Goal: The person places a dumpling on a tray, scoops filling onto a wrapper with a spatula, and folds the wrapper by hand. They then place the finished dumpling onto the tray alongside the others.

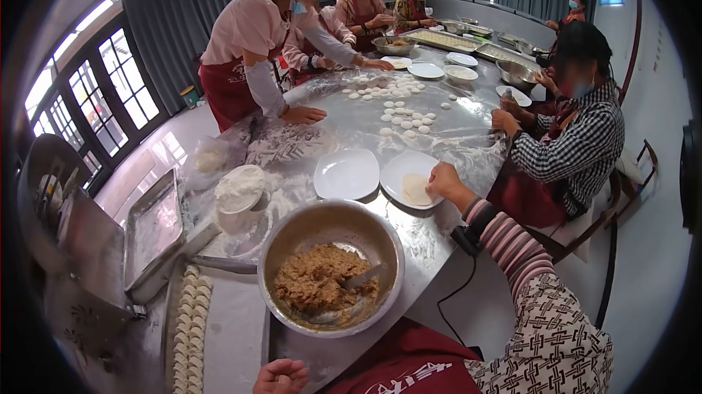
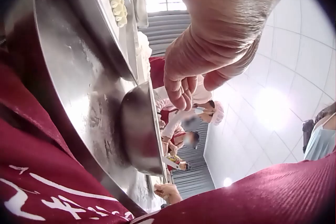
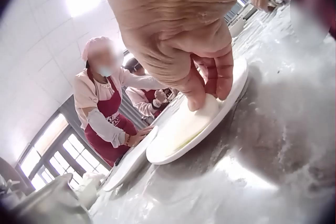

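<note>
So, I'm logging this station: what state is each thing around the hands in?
Dough wrapper: thin, pinched at one edge
Right hand: pinching the wrapper
Right plate: face up, beneath the wrapper
Left plate: bare
Left hand: loosely curled, holding nothing
Metal bowl: partly filled
Filling: mixed, mounded
Utensil: resting in the filling
Dumplings: shaped, lined up
Flour: heaped
</note>
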Available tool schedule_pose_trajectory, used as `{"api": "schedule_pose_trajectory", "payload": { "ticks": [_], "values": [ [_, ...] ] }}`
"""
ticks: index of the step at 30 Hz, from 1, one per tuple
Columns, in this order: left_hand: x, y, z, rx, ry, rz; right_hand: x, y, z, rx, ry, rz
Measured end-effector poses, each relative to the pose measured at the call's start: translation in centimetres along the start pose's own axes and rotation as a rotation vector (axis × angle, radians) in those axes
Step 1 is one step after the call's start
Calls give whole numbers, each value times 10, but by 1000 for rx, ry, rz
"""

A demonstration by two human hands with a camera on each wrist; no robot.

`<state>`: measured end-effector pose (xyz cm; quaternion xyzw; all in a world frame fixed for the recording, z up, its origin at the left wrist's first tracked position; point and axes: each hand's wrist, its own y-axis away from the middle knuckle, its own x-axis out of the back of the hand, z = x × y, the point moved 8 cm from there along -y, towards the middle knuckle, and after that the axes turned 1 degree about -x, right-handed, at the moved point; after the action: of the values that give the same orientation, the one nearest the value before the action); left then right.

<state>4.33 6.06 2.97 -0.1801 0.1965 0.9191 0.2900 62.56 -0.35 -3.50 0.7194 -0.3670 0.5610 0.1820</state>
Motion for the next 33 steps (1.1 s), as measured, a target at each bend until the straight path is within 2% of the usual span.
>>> {"api": "schedule_pose_trajectory", "payload": {
  "ticks": [1, 3, 4, 6, 9, 11, 13, 15, 17, 18, 19, 20, 21, 22, 23, 25, 27, 28, 29, 30, 31, 32, 33],
  "values": [
    [1, 0, 0, -3, 2, 0, 3, 2, -2, 3, 1, 2],
    [-1, 1, -1, -6, -7, -29, 12, 12, 3, -89, -192, 102],
    [-1, 2, -1, -5, -8, -29, 12, 14, 2, -90, -192, 101],
    [1, 3, 0, 7, -15, -12, 17, 19, 2, -90, -452, 187],
    [1, 2, 1, -3, -21, -16, 17, 19, 4, -67, -606, 257],
    [-6, -5, -2, 31, 61, -87, 28, 21, -8, -26, -574, 315],
    [-19, -15, -4, 63, 143, -157, 57, 35, -45, 18, -541, 374],
    [-51, -29, -1, 108, 284, -244, 96, 64, -121, 327, -580, 428],
    [-75, -49, -2, 147, 286, -230, 109, 104, -197, 628, -502, 460],
    [-82, -58, -8, 187, 290, -218, 109, 131, -233, 698, -464, 405],
    [-85, -67, -15, 183, 292, -220, 108, 163, -266, 942, -588, 492],
    [-88, -76, -24, 231, 452, -228, 83, 184, -290, 1015, -331, 279],
    [-90, -85, -32, 277, 612, -234, 87, 216, -315, 1136, -372, 238],
    [-83, -89, -37, 265, 770, -324, 87, 245, -326, 1328, -440, 334],
    [-81, -90, -39, 261, 772, -318, 74, 265, -331, 1379, -286, 454],
    [-61, -88, -41, 166, 505, -101, 83, 278, -333, 1395, -331, 451],
    [-55, -81, -35, 68, 348, -89, 91, 269, -328, 1366, -550, 296],
    [-56, -76, -27, 17, 289, -20, 90, 257, -320, 1201, -753, 247],
    [-58, -73, -18, -36, 230, 50, 91, 246, -309, 1075, -864, 267],
    [-58, -72, -17, -49, 182, 43, 82, 236, -299, 908, -920, 227],
    [-58, -74, -17, -56, 131, 26, 79, 228, -292, 706, -936, 123],
    [-57, -75, -17, -63, 103, 38, 62, 220, -288, 465, -1042, -167],
    [-54, -76, -19, -71, 115, 60, 63, 221, -292, 481, -1040, -190]
  ]
}}
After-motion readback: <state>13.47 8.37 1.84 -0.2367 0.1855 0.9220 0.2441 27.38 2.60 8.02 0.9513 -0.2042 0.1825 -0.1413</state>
